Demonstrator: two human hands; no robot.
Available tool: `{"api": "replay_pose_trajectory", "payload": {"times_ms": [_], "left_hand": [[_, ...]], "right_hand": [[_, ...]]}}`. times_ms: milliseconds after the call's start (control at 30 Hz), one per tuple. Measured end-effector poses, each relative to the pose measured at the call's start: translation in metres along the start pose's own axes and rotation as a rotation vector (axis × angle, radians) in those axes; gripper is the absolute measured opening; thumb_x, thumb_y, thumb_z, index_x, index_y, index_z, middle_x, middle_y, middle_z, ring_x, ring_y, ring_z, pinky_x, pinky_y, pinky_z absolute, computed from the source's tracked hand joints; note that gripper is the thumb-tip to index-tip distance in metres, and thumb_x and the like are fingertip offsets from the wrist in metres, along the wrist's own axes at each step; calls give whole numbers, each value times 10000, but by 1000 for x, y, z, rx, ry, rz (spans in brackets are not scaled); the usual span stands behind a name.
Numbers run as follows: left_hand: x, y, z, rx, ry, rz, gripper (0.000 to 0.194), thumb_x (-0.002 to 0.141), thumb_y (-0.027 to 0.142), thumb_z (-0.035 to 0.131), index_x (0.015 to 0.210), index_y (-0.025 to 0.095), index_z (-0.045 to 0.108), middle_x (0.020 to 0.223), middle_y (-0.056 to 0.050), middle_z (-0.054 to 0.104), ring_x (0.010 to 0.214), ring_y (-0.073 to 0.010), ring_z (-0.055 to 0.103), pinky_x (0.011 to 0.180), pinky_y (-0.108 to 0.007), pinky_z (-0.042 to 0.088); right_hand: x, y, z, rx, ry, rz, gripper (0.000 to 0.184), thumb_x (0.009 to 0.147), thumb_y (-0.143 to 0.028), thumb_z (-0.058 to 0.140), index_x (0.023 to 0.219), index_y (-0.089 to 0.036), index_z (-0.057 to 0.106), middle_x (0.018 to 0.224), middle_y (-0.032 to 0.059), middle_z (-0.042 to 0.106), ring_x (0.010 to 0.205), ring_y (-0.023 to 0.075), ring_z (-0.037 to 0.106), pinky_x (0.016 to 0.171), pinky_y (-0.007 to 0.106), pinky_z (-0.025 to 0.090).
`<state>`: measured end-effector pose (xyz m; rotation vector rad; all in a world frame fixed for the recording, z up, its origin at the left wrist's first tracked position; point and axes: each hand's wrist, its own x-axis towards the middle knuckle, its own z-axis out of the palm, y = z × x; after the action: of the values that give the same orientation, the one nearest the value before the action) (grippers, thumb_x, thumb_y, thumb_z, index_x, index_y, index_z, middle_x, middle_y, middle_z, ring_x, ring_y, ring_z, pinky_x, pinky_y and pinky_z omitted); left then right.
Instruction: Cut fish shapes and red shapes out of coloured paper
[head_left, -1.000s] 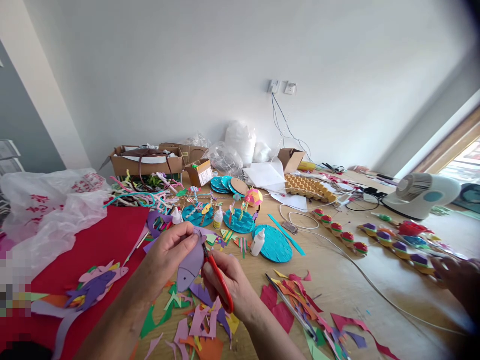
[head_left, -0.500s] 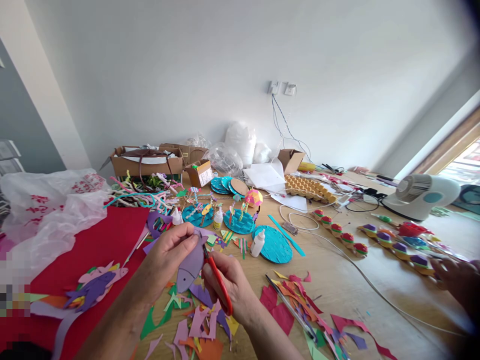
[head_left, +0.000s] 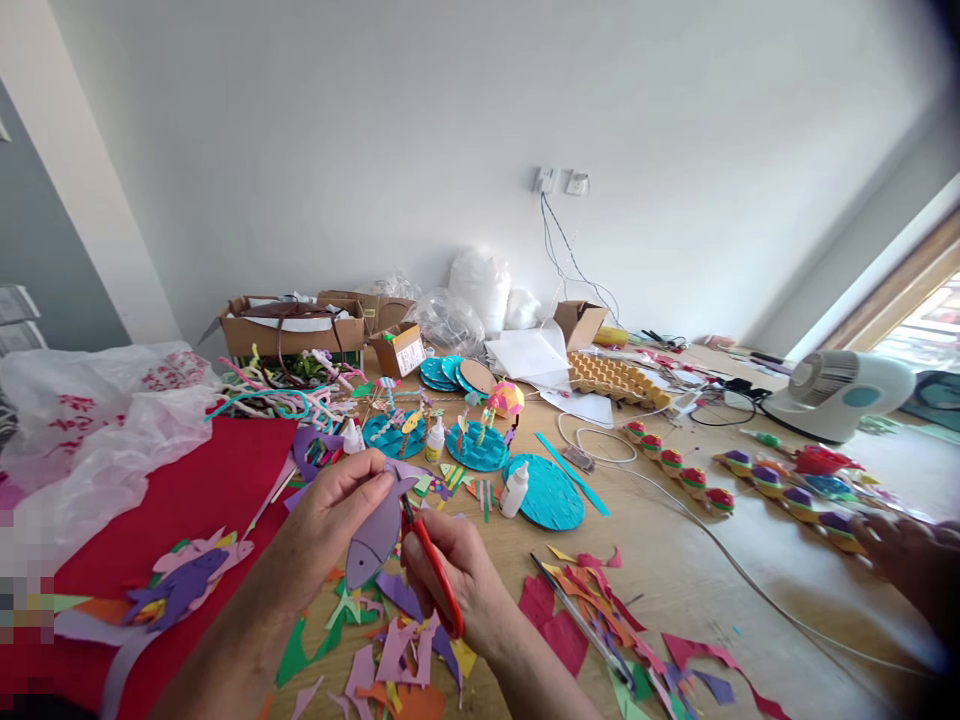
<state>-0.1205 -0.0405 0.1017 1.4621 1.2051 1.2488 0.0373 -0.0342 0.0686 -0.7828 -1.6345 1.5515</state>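
My left hand (head_left: pixel 341 510) pinches the tail end of a light purple paper fish (head_left: pixel 373 535), which hangs head down with a drawn eye and gill line. In my right hand (head_left: pixel 457 565) is a pair of red-handled scissors (head_left: pixel 439 565), fingers closed round the handles. The dark blades reach up beside the fish's tail, close to its right edge. Beneath both hands lie paper scraps (head_left: pixel 405 645) in pink, purple, green and orange. Cut-out paper fish (head_left: pixel 187 585) are piled on a red sheet (head_left: pixel 180 500) to the left.
Beyond my hands stand white glue bottles (head_left: pixel 514 489) and blue discs (head_left: pixel 551 495) with small decorations. A pen (head_left: pixel 581 620) lies among scraps on the right. A cable (head_left: pixel 720 540) crosses the table. Another person's hand (head_left: pixel 900 550) touches egg-carton caterpillars (head_left: pixel 795 500) near a fan (head_left: pixel 844 395).
The scissors have drawn slightly down and away from the fish's edge, with the blades now near its tail. The fish has shifted a little left.
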Motion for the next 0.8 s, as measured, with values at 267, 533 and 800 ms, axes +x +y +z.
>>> {"api": "replay_pose_trajectory", "payload": {"times_ms": [267,533,800], "left_hand": [[2,-7,-4,-71,-12,-18,280,852,427,550,680,208,524,618,65,380,583,-117,320,517,-220,273],[1,0,-5,-10,-55,-49,290,842,437,536,679,203,479,623,69,343,593,-118,300,524,-230,266],[0,-4,-7,-74,-90,-74,292,844,438,547,687,209,457,634,69,351,592,-116,298,523,-234,258]], "right_hand": [[0,-6,-1,-33,-14,-1,523,821,-641,562,587,-203,401,473,-65,375,410,63,322,385,191,233],[-1,-3,-3,-81,-11,-42,441,869,-515,560,606,-199,399,510,-59,382,454,70,326,422,192,255],[-1,-5,-2,-100,-17,-48,437,875,-506,547,606,-200,389,521,-62,350,471,73,304,430,199,233]]}}
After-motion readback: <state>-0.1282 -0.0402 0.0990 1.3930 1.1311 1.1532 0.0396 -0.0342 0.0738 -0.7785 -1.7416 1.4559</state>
